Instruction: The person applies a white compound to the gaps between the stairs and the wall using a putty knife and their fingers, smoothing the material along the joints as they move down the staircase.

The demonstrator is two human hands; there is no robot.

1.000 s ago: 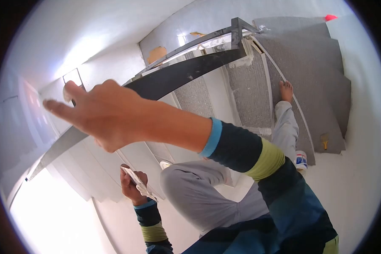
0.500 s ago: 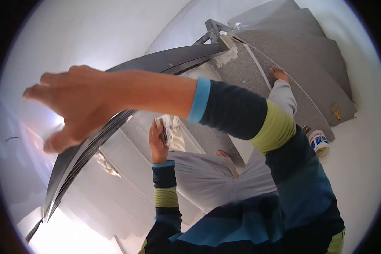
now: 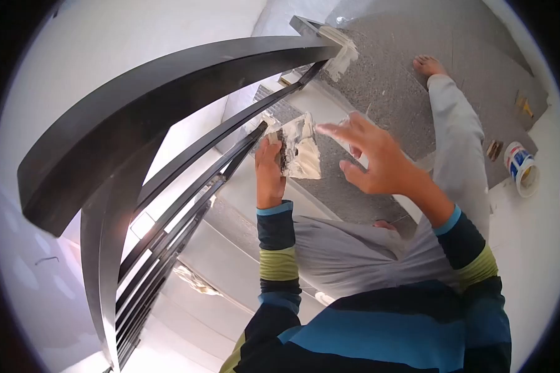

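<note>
My left hand (image 3: 269, 177) is closed around the edge of a flat trowel (image 3: 286, 163). Cream-coloured putty (image 3: 305, 156) lies smeared over its face. To the right of the trowel hovers my right hand (image 3: 373, 158), thumb and forefinger apart, nothing visible in it. Its forefinger points toward the putty, with a small gap between. Past both hands, the grey stair tread (image 3: 382, 93) carries a strip of similar putty (image 3: 342, 55) around the foot of the railing.
A dark metal railing (image 3: 162, 78) curves along the left beside the stairs. On the right, a white bucket (image 3: 521, 169) stands near the wall, with a yellow-handled brush (image 3: 526, 107) behind it. My bare foot (image 3: 429, 65) rests on the upper tread.
My right hand has come back from far left, over the railing, to beside the trowel. The left hand still holds the trowel. The view has shifted, so the railing looks larger.
</note>
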